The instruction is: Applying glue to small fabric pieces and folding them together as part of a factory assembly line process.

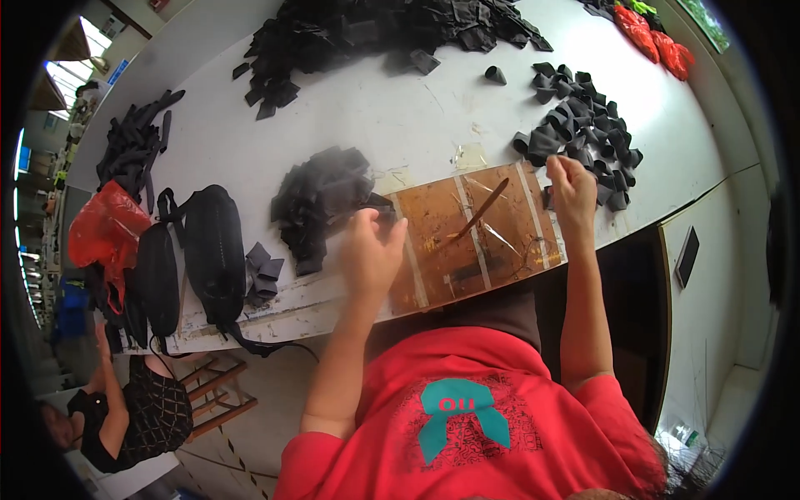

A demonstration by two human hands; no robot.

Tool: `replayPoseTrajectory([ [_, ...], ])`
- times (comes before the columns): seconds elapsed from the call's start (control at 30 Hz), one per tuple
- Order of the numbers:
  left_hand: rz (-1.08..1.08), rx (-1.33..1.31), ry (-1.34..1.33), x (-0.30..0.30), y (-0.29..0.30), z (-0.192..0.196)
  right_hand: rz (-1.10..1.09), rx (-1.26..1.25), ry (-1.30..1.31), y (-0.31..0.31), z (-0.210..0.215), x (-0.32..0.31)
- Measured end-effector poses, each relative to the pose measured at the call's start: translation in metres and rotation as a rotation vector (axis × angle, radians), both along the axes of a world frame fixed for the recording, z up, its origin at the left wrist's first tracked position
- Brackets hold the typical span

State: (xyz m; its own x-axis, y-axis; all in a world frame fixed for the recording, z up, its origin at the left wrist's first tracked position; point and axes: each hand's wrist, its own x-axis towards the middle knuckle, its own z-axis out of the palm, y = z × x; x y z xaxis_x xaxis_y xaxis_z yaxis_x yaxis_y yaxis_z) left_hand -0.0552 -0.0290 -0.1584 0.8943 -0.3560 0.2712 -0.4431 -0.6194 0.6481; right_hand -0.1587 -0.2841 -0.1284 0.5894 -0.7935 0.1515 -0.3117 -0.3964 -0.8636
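My left hand (371, 250) is at the right edge of a heap of flat black fabric pieces (321, 196). A black fabric piece (382, 205) lies between its thumb and forefinger. My right hand (572, 192) is closed, above the far right corner of a brown board (433, 208) and beside a pile of black fabric loops (583, 117). What its fingers hold, if anything, I cannot make out. Pale tape strips cross the board, which has dark glue-like stains. A thin, curved brown strip (483, 210) lies slanting across it.
A large mound of black pieces (358, 33) covers the table's far side. Black pouches (212, 250), a red plastic bag (108, 221) and long dark strips (133, 146) are at left. Red bags (654, 42) sit far right. Another person (125, 408) is at lower left beside a wooden stool (217, 392).
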Motion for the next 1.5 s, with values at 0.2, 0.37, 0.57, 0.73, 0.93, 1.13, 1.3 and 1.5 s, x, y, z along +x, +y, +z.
replayPoseTrajectory([
  [0.2, 0.035, 0.346, -0.082, 0.007, -0.008, -0.007, 0.053, 0.176, -0.011, 0.068, -0.024, -0.03],
  [0.37, -0.027, -0.034, 0.033, 0.02, 0.016, -0.013, 0.268, 0.166, -0.034, 0.105, 0.001, -0.031],
  [0.57, -0.051, -0.803, 0.973, -0.003, 0.021, 0.038, 0.556, 0.024, -0.19, 0.131, 0.029, -0.014],
  [0.73, -0.204, -0.965, 1.238, -0.031, 0.014, 0.065, 0.51, -0.03, -0.236, 0.142, 0.048, -0.007],
  [0.93, -0.35, -1.018, 1.059, -0.043, 0.006, 0.062, 0.491, -0.197, -0.311, 0.139, 0.049, -0.017],
  [1.13, -0.314, -0.795, 0.804, -0.051, -0.001, 0.074, 0.454, 0.005, -0.256, 0.131, 0.046, -0.022],
  [1.3, -0.193, -0.796, 0.763, -0.054, -0.001, 0.074, 0.357, 0.008, -0.308, 0.131, 0.052, -0.024],
  [1.5, -0.286, -0.782, 0.591, -0.064, -0.006, 0.069, 0.443, -0.099, -0.284, 0.137, 0.055, -0.026],
])
